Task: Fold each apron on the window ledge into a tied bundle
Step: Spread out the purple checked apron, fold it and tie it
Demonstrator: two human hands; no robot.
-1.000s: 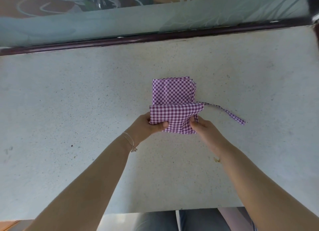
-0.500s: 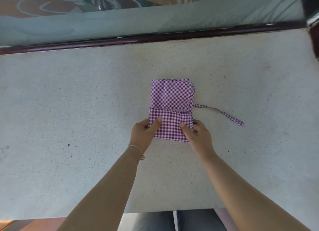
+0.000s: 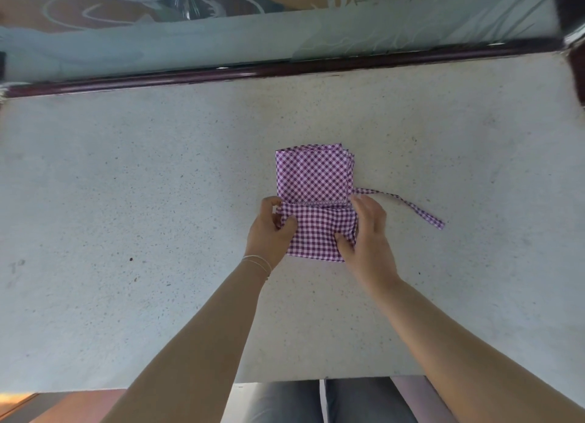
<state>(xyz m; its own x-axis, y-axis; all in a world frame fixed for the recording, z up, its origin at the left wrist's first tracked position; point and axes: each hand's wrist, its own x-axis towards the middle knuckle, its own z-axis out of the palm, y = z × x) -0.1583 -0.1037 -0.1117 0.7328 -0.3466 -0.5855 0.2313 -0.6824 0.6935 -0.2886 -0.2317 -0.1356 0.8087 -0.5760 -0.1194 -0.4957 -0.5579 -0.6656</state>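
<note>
Nearest, both hands are working the apron's (image 3: 315, 201) near fold on the ledge (image 3: 126, 201): the left hand (image 3: 269, 231) is pinching the left edge with a clamped grip, and the right hand (image 3: 367, 232) is pinching the right edge, thumb on top, likely to keep the layers square while the bundle narrows. Beyond, the folded panel is lying flat, and one strap (image 3: 402, 202) is trailing right, seemingly left free for tying. Farthest, the window (image 3: 221, 43) is backing the ledge.
</note>
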